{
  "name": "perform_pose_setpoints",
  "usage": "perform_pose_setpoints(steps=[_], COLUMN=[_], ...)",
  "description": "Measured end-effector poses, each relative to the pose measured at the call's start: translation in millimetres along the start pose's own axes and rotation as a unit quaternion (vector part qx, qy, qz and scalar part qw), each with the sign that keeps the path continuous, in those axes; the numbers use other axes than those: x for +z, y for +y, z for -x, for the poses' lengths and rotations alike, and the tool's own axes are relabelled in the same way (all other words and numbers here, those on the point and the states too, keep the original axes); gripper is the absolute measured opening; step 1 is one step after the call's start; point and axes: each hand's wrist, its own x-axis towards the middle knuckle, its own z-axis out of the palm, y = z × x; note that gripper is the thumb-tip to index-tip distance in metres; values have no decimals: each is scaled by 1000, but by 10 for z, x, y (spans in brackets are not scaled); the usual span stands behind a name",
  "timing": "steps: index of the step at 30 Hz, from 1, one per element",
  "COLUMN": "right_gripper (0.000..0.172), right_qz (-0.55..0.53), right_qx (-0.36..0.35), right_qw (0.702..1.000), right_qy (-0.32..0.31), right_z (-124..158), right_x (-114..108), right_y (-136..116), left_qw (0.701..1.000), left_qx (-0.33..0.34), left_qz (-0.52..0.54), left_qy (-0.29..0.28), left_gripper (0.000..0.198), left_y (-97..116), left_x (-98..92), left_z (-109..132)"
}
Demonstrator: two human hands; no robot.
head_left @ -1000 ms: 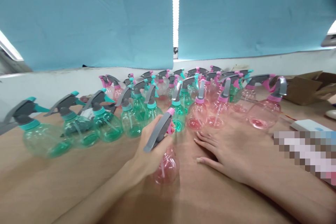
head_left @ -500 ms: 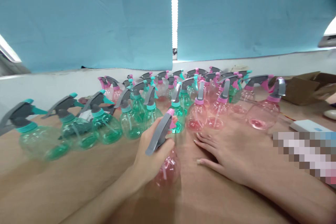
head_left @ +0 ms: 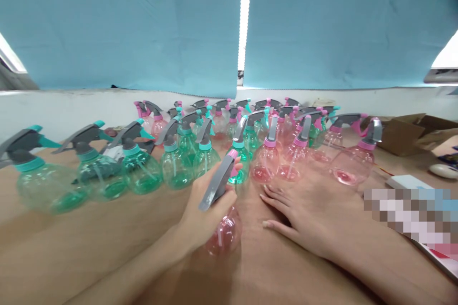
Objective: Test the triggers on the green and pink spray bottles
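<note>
One pink spray bottle [head_left: 227, 232], left hand [head_left: 196, 205] still gripping, view tilted

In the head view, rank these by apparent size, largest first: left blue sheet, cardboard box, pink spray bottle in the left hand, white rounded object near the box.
1. Left blue sheet
2. Cardboard box and pink spray bottle, unranked: the left hand partly hides the bottle, and the box is farther away
3. White rounded object

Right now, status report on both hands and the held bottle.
Left hand gripping round, clear pink plastic spray bottle near neck. Right hand palm down on brown wood-look table. Round, clear green plastic spray bottle standing just beyond.
</note>
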Motion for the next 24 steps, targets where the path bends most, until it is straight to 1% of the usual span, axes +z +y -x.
perform_pose_setpoints(steps=[3, 5, 8, 12, 15, 18, 24], right_gripper=[73, 72, 71, 74, 75, 74, 70], right_qz=[8, 10, 6, 7, 7, -2, -24], right_qx=[-3, -6, -11, -10, -8, -9, -18], right_qw=[1000, 1000, 1000, 1000, 1000, 1000, 999], right_qy=[3, 8, 14, 5, 3, 5, 30], right_z=[4, 5, 4, 7, 10, 10, 8], right_x=[-1, 3, 14, 16, 19, 42, 83], right_y=[-3, -1, 11, 24, 28, 45, 84], left_qw=[1000, 1000, 999, 999, 998, 999, 999], left_qx=[-8, -5, 6, 15, 16, 11, 12], left_qz=[3, -9, -29, -40, -43, -37, -28], left_qy=[0, 5, 18, 28, 34, 23, 16], left_gripper=[51, 49, 38, 26, 25, 22, 22], left_y=[-5, -8, -10, -17, -24, -24, -8], left_x=[6, 7, 4, -3, -2, 0, -2], left_z=[-6, -8, -7, 0, 3, -1, -13])
